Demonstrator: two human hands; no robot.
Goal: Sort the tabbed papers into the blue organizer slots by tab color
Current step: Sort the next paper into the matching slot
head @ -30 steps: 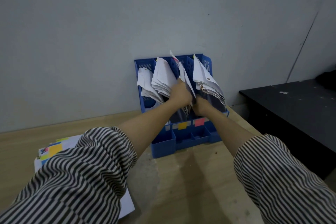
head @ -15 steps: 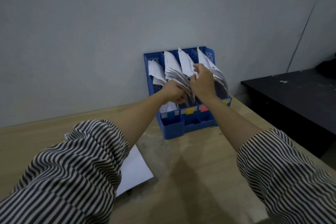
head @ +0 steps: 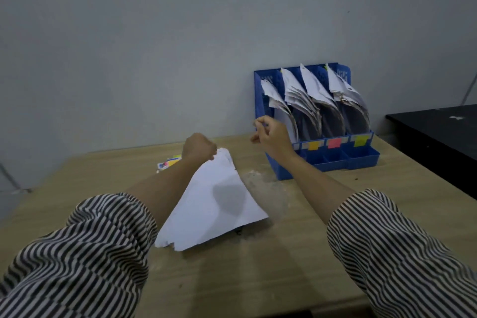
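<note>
The blue organizer stands against the wall at the back right, with white papers leaning in each of its upright slots. Yellow, pink and lime labels mark its front. A stack of white tabbed papers lies on the wooden table, with coloured tabs showing at its far left. My left hand is curled at the stack's far edge; its fingertips are hidden. My right hand hovers loosely curled and holds nothing, just left of the organizer.
A black table stands to the right, lower than the wooden table. A grey wall runs close behind the organizer. My striped sleeves fill the lower corners.
Both hands have left the organizer's papers. The left hand has moved left and down to the paper stack. The right hand has pulled back out of the slots. The view has turned left.
</note>
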